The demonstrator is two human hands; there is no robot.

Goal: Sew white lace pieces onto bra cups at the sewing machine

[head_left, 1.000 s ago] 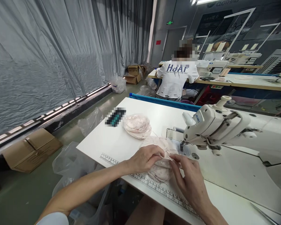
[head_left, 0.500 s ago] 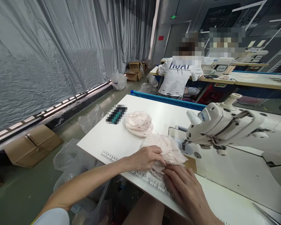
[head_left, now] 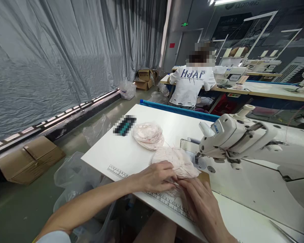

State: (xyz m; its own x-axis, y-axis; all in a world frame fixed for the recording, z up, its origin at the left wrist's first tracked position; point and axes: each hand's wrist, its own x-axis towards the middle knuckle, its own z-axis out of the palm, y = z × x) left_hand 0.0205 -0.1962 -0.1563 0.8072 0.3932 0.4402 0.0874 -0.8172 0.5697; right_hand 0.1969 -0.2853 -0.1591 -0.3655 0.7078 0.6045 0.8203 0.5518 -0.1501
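Observation:
A pale pink bunch of thin, rounded fabric pieces (head_left: 178, 160) lies in front of the sewing machine (head_left: 233, 135), stray threads across it. My left hand (head_left: 158, 177) is closed on its near edge, thumb and fingertips together. From the right, my right hand (head_left: 201, 200) pinches the same near edge, its fingertips almost meeting the left ones. Some of the layers under my hands are hidden. Just beyond lies a second stack of similar fabric pieces (head_left: 149, 135), untouched.
A blurred-out dark object (head_left: 125, 125) lies at the table's (head_left: 103, 150) far left. Ruler marks run along the near edge. Scissor-like metal blades (head_left: 283, 231) rest at lower right. Plastic bags (head_left: 73, 172) and a cardboard box (head_left: 31, 158) are on the floor. A co-worker (head_left: 191, 82) sits ahead.
The view has shifted slightly. My fingertips have drawn closer together at the fabric's near edge, and its top layer lies a little differently. The second stack has stayed put.

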